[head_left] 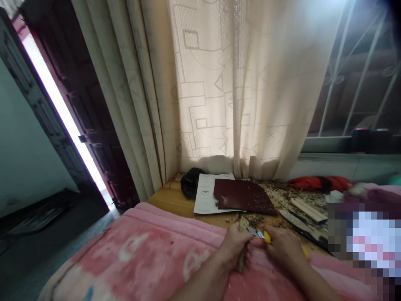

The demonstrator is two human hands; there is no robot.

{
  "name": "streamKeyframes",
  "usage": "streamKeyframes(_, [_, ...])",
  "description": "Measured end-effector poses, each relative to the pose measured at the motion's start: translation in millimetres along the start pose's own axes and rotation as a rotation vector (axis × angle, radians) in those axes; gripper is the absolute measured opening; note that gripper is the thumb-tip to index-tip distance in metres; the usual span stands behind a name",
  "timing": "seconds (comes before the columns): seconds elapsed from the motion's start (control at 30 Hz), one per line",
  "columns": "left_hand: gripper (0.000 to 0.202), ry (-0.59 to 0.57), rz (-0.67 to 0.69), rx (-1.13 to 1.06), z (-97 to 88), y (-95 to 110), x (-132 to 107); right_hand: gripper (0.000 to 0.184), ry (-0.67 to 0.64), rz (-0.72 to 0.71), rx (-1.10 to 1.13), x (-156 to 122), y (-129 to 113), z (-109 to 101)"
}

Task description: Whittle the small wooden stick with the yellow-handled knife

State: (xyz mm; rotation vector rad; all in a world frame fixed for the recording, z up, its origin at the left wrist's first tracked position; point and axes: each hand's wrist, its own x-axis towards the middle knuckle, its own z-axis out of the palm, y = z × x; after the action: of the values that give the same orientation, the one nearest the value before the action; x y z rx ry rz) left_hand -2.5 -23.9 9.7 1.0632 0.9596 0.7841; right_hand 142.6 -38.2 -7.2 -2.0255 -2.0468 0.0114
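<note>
My left hand [234,246] grips a small, rough piece of wood [241,261] that stands upright, with its top [243,224] showing above my fingers. My right hand [283,246] is shut on a yellow-handled utility knife [267,237], and its metal blade [255,232] points toward the wood. Part of the yellow handle [305,252] sticks out below my right hand. Both hands rest just over the edge of a pink fleece blanket [140,251]. Wood shavings lie scattered on the wooden tabletop [166,200] just beyond them.
Dark red sandpaper [242,196] lies on white paper [206,194], beside a black bag [189,182]. To the right are a wooden strip [308,209], a long blade [297,222] and red cloth [319,182]. Curtains, a barred window and a doorway surround the table.
</note>
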Motion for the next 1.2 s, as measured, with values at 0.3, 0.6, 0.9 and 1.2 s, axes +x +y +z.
streamKeyframes(0.3, [0.015, -0.018, 0.008, 0.0, -2.6, 0, 0, 0.013, 0.014, -0.023, 0.013, 0, -1, -1])
streamKeyframes(0.6, [0.016, -0.108, -0.02, -0.086, -10.4, -9, 5, 0.012, 0.012, -0.013, 0.01, 2, -1, 2])
streamKeyframes(0.9, [0.019, -0.13, -0.035, -0.073, -9.6, -6, 4, 0.014, 0.011, -0.013, 0.003, 1, -3, -2])
streamKeyframes(1.2, [0.018, -0.169, -0.031, -0.072, -9.9, -4, 3, 0.018, -0.052, 0.051, -0.018, 1, -8, -7])
